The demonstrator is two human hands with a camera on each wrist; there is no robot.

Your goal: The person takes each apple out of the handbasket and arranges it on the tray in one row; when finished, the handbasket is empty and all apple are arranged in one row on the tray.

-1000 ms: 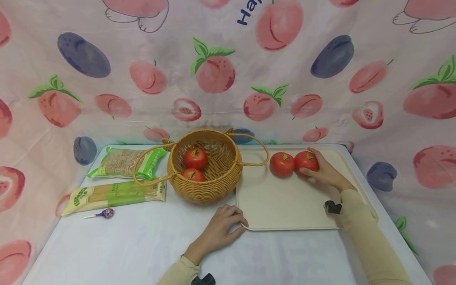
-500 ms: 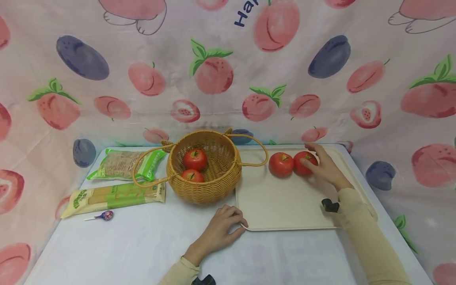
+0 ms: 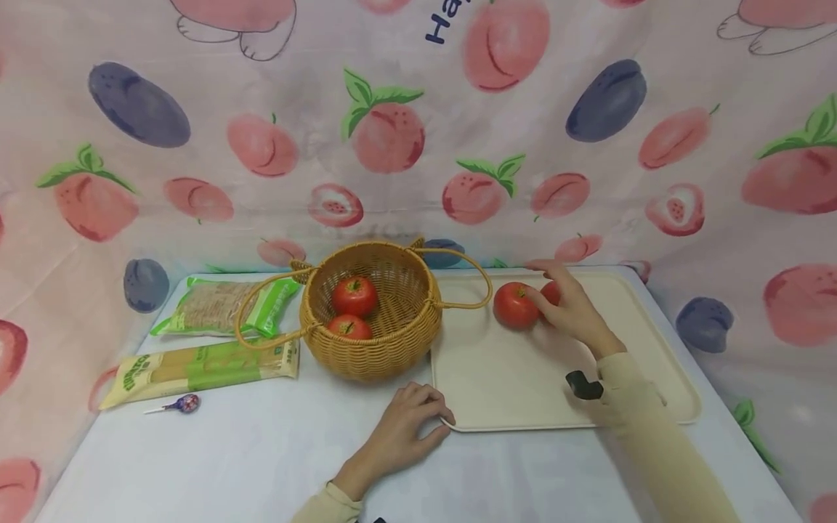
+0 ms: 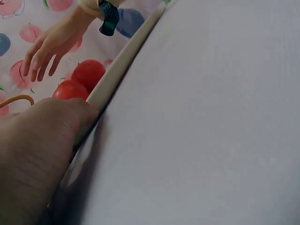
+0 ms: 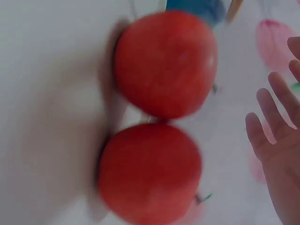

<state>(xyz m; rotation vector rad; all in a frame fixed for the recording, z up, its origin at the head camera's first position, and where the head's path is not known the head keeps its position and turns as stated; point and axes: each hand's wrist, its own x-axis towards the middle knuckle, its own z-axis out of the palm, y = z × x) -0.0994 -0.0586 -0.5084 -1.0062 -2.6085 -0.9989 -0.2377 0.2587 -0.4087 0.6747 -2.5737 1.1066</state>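
In the head view my right hand hovers over the tray with fingers spread, above two red tomatoes lying side by side; it partly hides the right one. The right wrist view shows both tomatoes touching, and the hand apart from them, holding nothing. My left hand rests its fingertips at the near left corner of the beige tray. In the left wrist view, that hand touches the tray rim.
Left of the tray stands a wicker basket with two tomatoes inside and its handles spread outward. Farther left lie a green-edged bag, a long yellow-green packet and a lollipop. A fruit-print cloth hangs behind.
My right hand has moved left from around the right tomato and its fingers have come off it. That tomato stays on the tray. The left hand keeps its place at the corner.
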